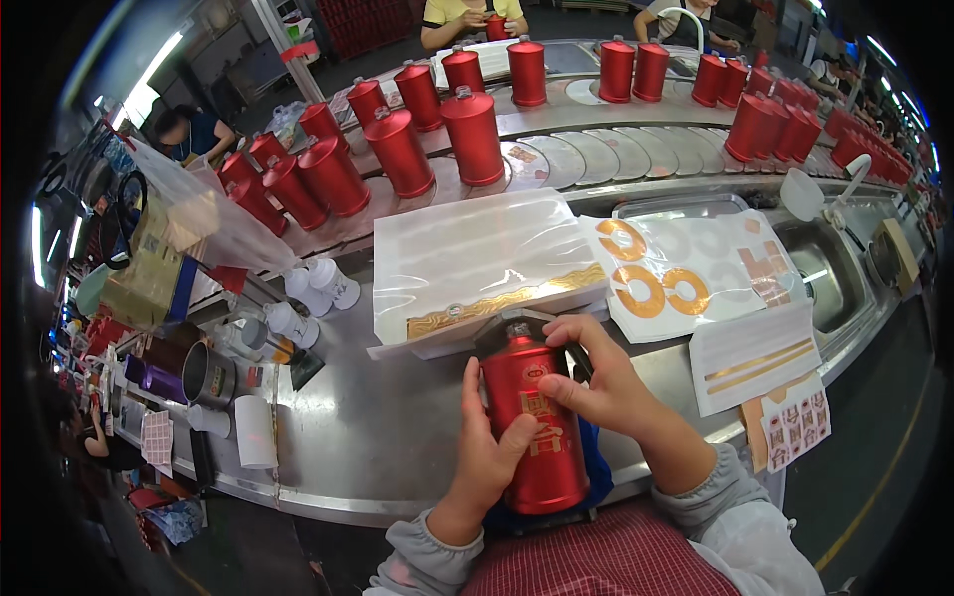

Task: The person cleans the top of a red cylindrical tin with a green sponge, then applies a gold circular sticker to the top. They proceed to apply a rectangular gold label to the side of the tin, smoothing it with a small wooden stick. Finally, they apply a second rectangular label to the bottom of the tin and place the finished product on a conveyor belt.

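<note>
A glossy red bottle [547, 472] with gold markings on its front leans in front of me at the table's near edge. My left hand [487, 459] is closed along its left side, thumb laid across the lower front. My right hand [608, 382] grips the upper right, its thumb pressed on the front by the gold marking and its fingers bent over the shoulder near the neck. Behind the neck sits a dark holder [489, 336], and blue cloth [596, 467] shows at the bottle's right side. Just beyond lies a white sheet with a gold wavy strip [507, 300].
Sheets with orange-gold ring stickers [636, 288] lie to the right, before a sink [825, 273]. Red bottles [473, 139] stand along a conveyor [596, 154] of overlapping plates. At left are a paper roll [255, 432] and a metal cup [209, 374]. Co-workers [467, 20] sit across.
</note>
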A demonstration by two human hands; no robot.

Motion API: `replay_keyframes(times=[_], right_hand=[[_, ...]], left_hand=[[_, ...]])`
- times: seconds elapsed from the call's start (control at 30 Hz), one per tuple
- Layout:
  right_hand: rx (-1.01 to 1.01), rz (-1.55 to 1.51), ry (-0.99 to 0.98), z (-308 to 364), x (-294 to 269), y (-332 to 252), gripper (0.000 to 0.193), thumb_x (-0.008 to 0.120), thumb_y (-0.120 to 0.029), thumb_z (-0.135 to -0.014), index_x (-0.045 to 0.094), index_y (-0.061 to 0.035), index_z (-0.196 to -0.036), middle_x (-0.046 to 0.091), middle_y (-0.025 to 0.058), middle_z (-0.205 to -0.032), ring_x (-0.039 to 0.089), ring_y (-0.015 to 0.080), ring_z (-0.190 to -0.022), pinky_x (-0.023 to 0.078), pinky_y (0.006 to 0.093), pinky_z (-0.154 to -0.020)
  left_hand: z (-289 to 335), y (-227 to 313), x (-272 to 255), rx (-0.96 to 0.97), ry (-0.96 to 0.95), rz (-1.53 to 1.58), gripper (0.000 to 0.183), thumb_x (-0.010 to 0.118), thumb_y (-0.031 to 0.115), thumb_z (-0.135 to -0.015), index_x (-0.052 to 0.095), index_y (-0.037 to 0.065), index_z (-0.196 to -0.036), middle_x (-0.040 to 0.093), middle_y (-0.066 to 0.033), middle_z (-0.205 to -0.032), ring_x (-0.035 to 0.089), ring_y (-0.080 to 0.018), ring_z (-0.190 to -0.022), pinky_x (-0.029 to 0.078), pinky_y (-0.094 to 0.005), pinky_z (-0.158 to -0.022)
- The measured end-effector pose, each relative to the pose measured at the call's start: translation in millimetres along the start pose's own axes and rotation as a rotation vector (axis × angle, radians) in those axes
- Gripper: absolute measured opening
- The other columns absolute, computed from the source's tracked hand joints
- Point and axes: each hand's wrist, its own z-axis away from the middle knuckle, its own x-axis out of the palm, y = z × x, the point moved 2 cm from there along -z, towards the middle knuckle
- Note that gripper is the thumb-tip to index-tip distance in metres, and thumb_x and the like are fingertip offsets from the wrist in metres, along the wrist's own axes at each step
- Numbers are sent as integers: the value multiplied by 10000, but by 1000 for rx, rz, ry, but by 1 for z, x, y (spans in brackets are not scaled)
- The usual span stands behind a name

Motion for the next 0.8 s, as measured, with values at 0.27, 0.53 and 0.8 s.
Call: replay_keyframes(times=[0.27, 0.53, 0.8], right_hand=[[-24, 28, 37, -2, 7, 5, 476, 744, -265, -832, 503, -5, -1150, 527, 144, -1132, 542, 264, -1078, 436, 351, -944], [109, -29, -14, 8, 3, 8, 589, 744, -285, -840, 475, -24, -1294, 523, 119, -1207, 507, 212, -1144, 405, 329, -992], [63, 62, 9, 3, 7, 7, 497, 687, -307, -880, 517, -2, -1234, 535, 167, -1180, 546, 286, -1099, 433, 354, -954]], left_hand=[[-1, 0, 0, -27, 21, 51, 924, 642, 265, -922, -13, -3, -1516, 306, -181, -1478, 395, -246, -1325, 346, -365, -1090], [-13, 7, -2, -42, -7, 28, 986, 680, 299, -902, -20, -67, -1494, 287, -227, -1470, 401, -262, -1316, 343, -361, -1087], [-12, 3, -2, -39, 34, 19, 1009, 709, 277, -872, -6, -81, -1488, 340, -245, -1431, 418, -254, -1301, 353, -358, -1078]])
